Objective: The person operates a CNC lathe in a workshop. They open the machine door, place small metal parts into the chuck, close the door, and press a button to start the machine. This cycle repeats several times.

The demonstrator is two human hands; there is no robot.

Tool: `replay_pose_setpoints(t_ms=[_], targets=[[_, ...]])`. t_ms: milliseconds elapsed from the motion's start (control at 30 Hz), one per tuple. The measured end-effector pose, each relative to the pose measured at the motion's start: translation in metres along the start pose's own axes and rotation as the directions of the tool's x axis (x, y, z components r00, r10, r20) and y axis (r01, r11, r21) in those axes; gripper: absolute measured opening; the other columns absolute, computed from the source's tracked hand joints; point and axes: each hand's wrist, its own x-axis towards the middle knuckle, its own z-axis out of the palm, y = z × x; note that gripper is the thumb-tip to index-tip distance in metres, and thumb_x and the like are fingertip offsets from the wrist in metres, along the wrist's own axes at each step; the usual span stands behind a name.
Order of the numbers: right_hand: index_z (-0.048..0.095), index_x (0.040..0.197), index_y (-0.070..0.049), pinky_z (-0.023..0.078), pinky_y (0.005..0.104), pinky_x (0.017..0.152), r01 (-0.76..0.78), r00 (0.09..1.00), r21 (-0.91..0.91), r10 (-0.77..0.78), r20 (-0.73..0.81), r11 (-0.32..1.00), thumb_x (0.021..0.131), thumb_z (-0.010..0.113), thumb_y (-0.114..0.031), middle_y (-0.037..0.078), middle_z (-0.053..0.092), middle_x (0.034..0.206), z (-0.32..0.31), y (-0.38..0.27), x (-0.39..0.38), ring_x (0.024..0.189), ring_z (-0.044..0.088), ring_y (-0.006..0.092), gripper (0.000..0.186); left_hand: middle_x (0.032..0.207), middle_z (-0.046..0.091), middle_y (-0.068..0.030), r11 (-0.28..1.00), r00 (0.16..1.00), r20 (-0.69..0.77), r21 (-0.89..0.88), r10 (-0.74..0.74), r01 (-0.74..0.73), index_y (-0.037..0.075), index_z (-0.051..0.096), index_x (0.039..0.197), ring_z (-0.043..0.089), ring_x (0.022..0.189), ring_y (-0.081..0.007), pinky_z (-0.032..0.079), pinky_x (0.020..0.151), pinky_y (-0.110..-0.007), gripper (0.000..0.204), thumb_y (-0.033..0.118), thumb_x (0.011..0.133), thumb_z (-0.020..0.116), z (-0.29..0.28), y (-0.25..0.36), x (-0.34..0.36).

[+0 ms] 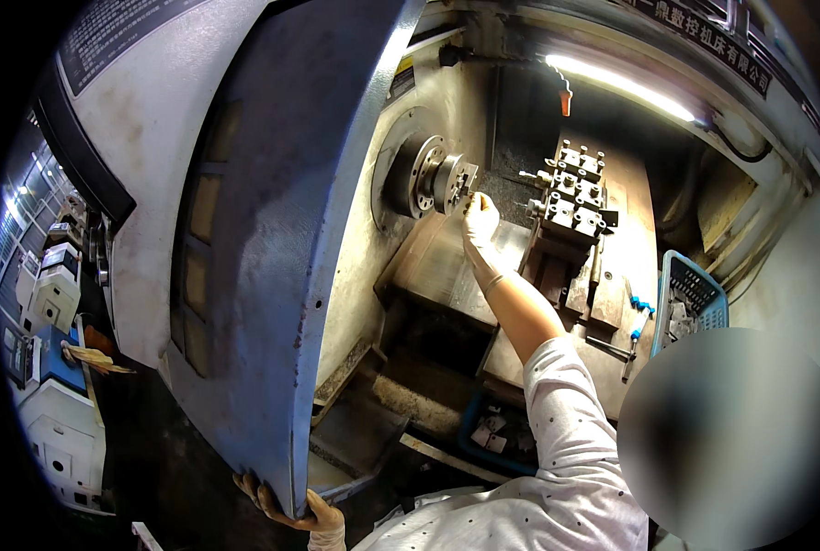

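Note:
My left hand (321, 516) is wrapped round the lower edge of a blue machine door (272, 275), at the bottom of the head view. My right arm reaches into a lathe. The gloved right hand (480, 220) is at the face of the round steel chuck (416, 174), its fingers closed together by the chuck's jaws (463, 184). Whatever sits between those fingers is too small to make out. To the right of that hand stands a block of tool holders (575, 193) with several bolts and tool tips pointing at the chuck.
A blue basket (718, 298) of metal parts stands at the right; another blue bin (469, 432) with parts lies below my arm. A blue air gun (644, 305) and a dark rod tool (609, 347) rest on the bed. A lamp tube (621, 87) glows above.

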Motion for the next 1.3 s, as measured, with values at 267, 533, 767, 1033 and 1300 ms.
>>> replay_pose_setpoints(t_ms=[267, 533, 767, 1033, 1300], targets=[[0.054, 0.077, -0.005, 0.04, 0.0242, 0.051, -0.061, 0.998, -0.377, 0.069, 0.008, 0.924, 0.074, 0.042, -0.017, 0.006, 0.053, 0.059, -0.004, -0.025, -0.005, 0.052, 0.051, 0.0139, 0.017, 0.111, 0.028, -0.019, 0.993, 0.993, -0.02, 0.031, -0.116, 0.116, 0.0, 0.025, 0.108, 0.023, 0.106, -0.0391, 0.017, 0.085, -0.053, 0.043, 0.015, 0.071, 0.039, 0.001, -0.015, -0.021], [0.041, 0.097, -0.005, 0.036, 0.0228, 0.034, -0.551, 0.78, -0.054, 0.538, 0.319, 0.833, 0.081, 0.032, -0.018, 0.004, 0.045, 0.052, -0.023, -0.049, -0.039, 0.037, 0.038, 0.0101, 0.022, 0.111, 0.031, -0.0184, 0.999, 1.0, -0.029, 0.036, 0.0, 0.001, -0.001, 0.029, 0.108, 0.026, 0.106, -0.0351, 0.021, 0.086, -0.047, 0.049, 0.021, 0.069, 0.048, 0.003, -0.012, -0.002], [0.039, 0.073, -0.004, 0.032, 0.022, 0.032, -0.774, 0.599, -0.049, 0.754, 0.27, 0.632, 0.079, 0.026, -0.014, 0.003, 0.039, 0.047, -0.012, -0.08, -0.033, 0.035, 0.034, 0.0106, 0.017, 0.11, 0.032, -0.0174, 1.0, 0.999, -0.048, -0.023, 0.006, -0.007, 0.005, 0.028, 0.11, 0.025, 0.105, -0.038, 0.018, 0.085, -0.052, 0.054, 0.04, 0.071, 0.042, 0.011, -0.021, 0.019], [0.041, 0.056, -0.004, 0.037, 0.0256, 0.035, -0.78, 0.567, -0.071, 0.75, 0.341, 0.622, 0.072, 0.038, -0.008, 0.001, 0.032, 0.044, 0.002, -0.135, -0.037, 0.033, 0.03, 0.0098, 0.017, 0.112, 0.031, -0.0179, 1.0, 0.996, -0.084, -0.015, 0.003, -0.004, 0.0, 0.03, 0.108, 0.026, 0.106, -0.0346, 0.018, 0.087, -0.048, 0.056, 0.04, 0.071, 0.043, 0.007, -0.025, 0.014], [0.043, 0.063, 0.002, 0.04, 0.0323, 0.034, -0.42, 0.8, -0.393, 0.538, 0.265, 0.818, 0.075, 0.036, -0.015, 0.008, 0.043, 0.047, -0.005, -0.067, -0.033, 0.038, 0.044, 0.0164, 0.021, 0.108, 0.033, -0.0176, 0.994, 0.984, -0.148, 0.051, 0.099, -0.093, 0.0, 0.031, 0.106, 0.03, 0.103, -0.0333, 0.02, 0.086, -0.047, 0.056, 0.046, 0.073, 0.035, 0.012, -0.014, 0.021]])
